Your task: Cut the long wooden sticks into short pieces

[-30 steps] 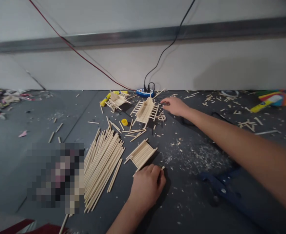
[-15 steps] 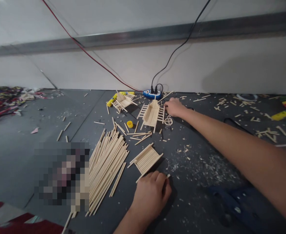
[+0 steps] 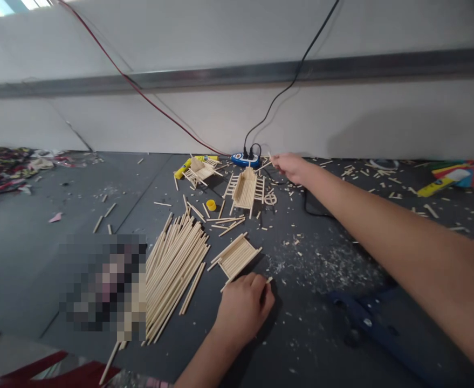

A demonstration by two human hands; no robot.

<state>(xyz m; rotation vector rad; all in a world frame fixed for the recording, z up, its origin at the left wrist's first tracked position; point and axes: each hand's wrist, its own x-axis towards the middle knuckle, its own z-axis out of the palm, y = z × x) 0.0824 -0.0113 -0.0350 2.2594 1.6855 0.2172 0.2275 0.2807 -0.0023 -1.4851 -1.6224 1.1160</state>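
My left hand point(image 3: 242, 307) rests on the dark table point(image 3: 59, 258) with its fingers curled. A short stick piece point(image 3: 269, 279) pokes out past its fingertips. It lies against the near corner of a small flat frame of sticks point(image 3: 237, 256). My right hand point(image 3: 291, 166) reaches far across, just right of a blue power strip point(image 3: 245, 159). It is closed in a pinch on a thin stick point(image 3: 270, 157). A small cart model made of sticks point(image 3: 245, 188) stands left of that hand, with a stick wheel point(image 3: 269, 198) beside it.
A loose bundle of long sticks point(image 3: 176, 269) lies left of the frame. A second stick model point(image 3: 198, 170), a yellow glue tube point(image 3: 182, 169) and a yellow cap point(image 3: 211, 205) sit further back. A blue tool point(image 3: 366, 318) lies under my right forearm. Coloured paper point(image 3: 459, 175) is far right.
My right hand has risen from the table beside the cart model and moved back toward the power strip, now pinching a thin stick. My left hand has stayed put.
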